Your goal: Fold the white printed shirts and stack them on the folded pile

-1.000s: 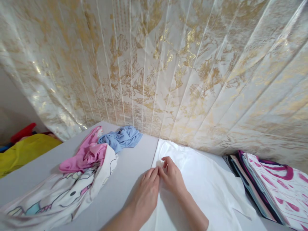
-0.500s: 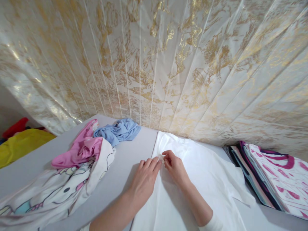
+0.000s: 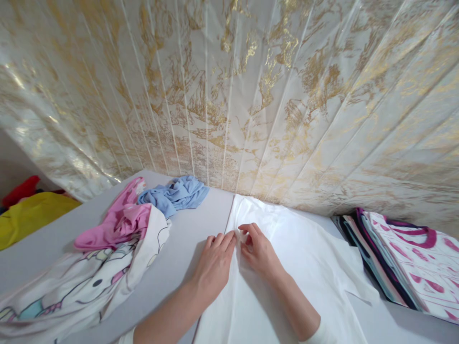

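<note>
A white T-shirt (image 3: 297, 267) lies spread on the grey surface, folded along its left side, with a sleeve pointing right. My left hand (image 3: 216, 260) rests flat at that folded edge, fingers together and stretched forward, tips on the cloth. Just to its right, my right hand (image 3: 260, 251) hovers over or lightly touches the shirt. Its fingers are bent, with a gap between index finger and thumb, and no fabric shows between them.
On the left lie a crumpled pink and white printed garment (image 3: 118, 227) and a blue garment (image 3: 175, 193). A stack of folded clothes (image 3: 412, 263) sits at right. A gold-patterned curtain (image 3: 229, 95) hangs behind. Yellow cloth (image 3: 36, 215) is at far left.
The small bit of white fabric raised between my fingertips now lies down. My right fingers have loosened, and my left hand has shifted very slightly left.
</note>
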`<state>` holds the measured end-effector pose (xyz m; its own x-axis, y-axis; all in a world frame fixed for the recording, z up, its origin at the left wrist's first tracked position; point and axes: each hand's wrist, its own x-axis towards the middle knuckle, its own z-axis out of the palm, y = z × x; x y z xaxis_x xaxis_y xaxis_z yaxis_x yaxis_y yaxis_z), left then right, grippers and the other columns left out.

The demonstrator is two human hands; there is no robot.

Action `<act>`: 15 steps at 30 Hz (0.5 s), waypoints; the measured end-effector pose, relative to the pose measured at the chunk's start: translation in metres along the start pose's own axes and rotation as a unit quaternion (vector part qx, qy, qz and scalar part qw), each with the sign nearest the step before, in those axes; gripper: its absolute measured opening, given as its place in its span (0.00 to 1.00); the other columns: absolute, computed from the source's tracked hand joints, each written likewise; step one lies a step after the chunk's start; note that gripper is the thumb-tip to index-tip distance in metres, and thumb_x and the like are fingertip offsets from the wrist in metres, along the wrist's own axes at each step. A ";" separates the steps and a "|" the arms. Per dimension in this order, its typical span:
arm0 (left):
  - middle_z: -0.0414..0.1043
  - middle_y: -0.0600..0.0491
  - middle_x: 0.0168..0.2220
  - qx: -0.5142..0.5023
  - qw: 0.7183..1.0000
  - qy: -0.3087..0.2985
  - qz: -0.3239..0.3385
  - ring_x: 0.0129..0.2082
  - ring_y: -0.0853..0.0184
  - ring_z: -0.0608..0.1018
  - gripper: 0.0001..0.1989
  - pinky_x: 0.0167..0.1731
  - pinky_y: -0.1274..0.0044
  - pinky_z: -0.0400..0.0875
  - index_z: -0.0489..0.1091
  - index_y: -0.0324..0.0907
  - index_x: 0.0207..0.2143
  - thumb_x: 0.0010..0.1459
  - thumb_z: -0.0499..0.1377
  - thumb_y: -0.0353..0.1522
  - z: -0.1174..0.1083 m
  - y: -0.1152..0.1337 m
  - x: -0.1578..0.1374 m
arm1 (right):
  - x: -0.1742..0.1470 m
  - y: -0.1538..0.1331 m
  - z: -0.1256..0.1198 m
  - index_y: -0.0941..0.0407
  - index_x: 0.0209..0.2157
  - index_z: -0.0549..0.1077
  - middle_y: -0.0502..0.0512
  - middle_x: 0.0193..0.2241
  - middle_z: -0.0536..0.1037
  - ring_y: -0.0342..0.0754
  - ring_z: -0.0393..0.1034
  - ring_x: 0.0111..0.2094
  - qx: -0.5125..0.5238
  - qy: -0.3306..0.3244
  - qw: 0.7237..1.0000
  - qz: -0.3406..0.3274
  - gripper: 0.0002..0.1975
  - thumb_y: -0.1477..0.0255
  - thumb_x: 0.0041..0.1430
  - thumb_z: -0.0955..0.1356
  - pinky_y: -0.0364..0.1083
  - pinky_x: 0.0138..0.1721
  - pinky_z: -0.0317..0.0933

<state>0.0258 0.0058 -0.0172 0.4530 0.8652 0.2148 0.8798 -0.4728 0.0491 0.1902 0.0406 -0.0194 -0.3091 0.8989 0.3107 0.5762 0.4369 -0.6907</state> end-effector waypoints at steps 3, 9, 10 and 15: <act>0.67 0.47 0.56 0.006 1.000 -0.001 0.001 0.45 0.59 0.69 0.23 0.43 0.67 0.63 0.66 0.37 0.53 0.56 0.48 0.19 -0.001 0.002 0.000 | 0.001 -0.002 0.005 0.55 0.41 0.69 0.55 0.40 0.69 0.41 0.66 0.26 -0.057 0.002 0.998 -0.012 0.16 0.82 0.52 0.60 0.42 0.31 0.63; 0.65 0.47 0.58 0.014 1.000 0.017 -0.001 0.46 0.58 0.69 0.25 0.45 0.66 0.62 0.63 0.39 0.56 0.57 0.48 0.19 0.000 0.001 -0.002 | 0.002 0.001 0.003 0.55 0.31 0.70 0.52 0.35 0.68 0.40 0.65 0.25 -0.036 0.036 0.999 0.008 0.10 0.82 0.52 0.60 0.41 0.30 0.61; 0.64 0.47 0.58 0.015 1.000 0.019 -0.001 0.47 0.58 0.69 0.25 0.45 0.65 0.62 0.64 0.39 0.56 0.57 0.48 0.19 0.001 0.002 -0.002 | 0.002 0.001 0.002 0.55 0.30 0.69 0.52 0.33 0.67 0.41 0.65 0.25 -0.024 0.043 0.999 0.012 0.10 0.82 0.52 0.60 0.41 0.30 0.61; 0.64 0.50 0.59 0.015 1.000 0.020 0.002 0.47 0.58 0.69 0.24 0.45 0.65 0.62 0.66 0.45 0.54 0.58 0.49 0.19 0.000 0.001 -0.003 | 0.002 0.002 0.003 0.55 0.28 0.68 0.50 0.29 0.67 0.42 0.63 0.25 -0.002 0.055 0.998 0.027 0.08 0.81 0.49 0.61 0.42 0.29 0.59</act>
<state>0.0256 0.0029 -0.0182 0.4505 0.8558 0.2542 0.8824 -0.4701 0.0189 0.1885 0.0431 -0.0217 -0.1926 0.9193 0.3432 0.5933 0.3876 -0.7055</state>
